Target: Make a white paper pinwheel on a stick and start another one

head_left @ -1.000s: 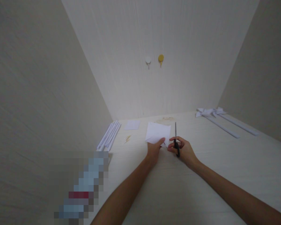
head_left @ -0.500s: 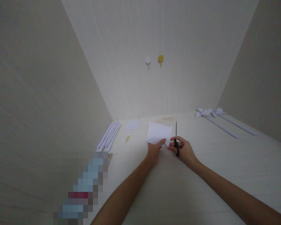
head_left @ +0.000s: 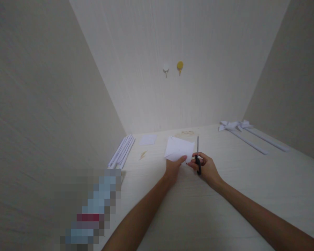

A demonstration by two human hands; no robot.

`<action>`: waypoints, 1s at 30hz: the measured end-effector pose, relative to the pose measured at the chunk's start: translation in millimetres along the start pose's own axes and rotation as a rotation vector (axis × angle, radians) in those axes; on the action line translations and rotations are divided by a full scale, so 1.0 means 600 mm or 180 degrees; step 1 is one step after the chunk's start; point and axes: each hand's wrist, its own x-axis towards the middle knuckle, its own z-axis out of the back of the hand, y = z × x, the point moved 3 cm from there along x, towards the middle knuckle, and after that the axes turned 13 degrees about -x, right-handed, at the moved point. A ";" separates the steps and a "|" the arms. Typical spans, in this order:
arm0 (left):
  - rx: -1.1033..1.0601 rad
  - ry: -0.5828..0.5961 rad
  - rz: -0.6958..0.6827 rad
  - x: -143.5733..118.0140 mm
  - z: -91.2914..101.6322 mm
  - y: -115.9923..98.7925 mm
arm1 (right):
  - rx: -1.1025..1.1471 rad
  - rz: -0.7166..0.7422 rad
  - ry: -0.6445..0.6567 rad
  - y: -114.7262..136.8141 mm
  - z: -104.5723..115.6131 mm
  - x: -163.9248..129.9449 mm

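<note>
A white square sheet of paper (head_left: 178,148) with crease lines is held by its near edge in my left hand (head_left: 174,168), thumb on top. My right hand (head_left: 206,169) is closed around black-handled scissors (head_left: 198,160), their blades pointing away from me beside the paper's right edge. The right fingertips are close to the paper's near right corner, by a small dark thing at my left thumb that I cannot make out. Whether the right fingers touch the paper cannot be told.
Rolled white paper sticks (head_left: 122,150) lie at the left, near a flat paper square (head_left: 148,139) and thin yellowish sticks (head_left: 142,154). Beige string (head_left: 187,132) lies behind the paper. Two paper pinwheels (head_left: 231,125) on sticks lie far right. White (head_left: 165,68) and yellow (head_left: 180,65) hooks are on the wall.
The paper and my left hand have shifted slightly to the right, closer to my right fingertips. The scissors stay in my right hand, nearly in place.
</note>
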 end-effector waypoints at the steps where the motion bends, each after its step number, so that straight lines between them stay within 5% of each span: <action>1: 0.0031 0.0000 -0.0003 0.000 0.001 0.000 | 0.0022 -0.0016 0.0003 0.001 0.000 0.000; 12: 0.0007 -0.0113 -0.0039 -0.002 0.001 0.001 | -0.0024 -0.0008 -0.0040 0.001 0.000 -0.002; 28: 0.0305 0.0280 -0.0118 -0.002 0.001 0.008 | 0.0152 -0.0106 -0.0104 -0.006 0.003 0.000; 30: 0.0275 0.0087 -0.0319 0.007 0.004 0.004 | 0.0289 -0.0156 -0.0276 -0.010 0.007 0.004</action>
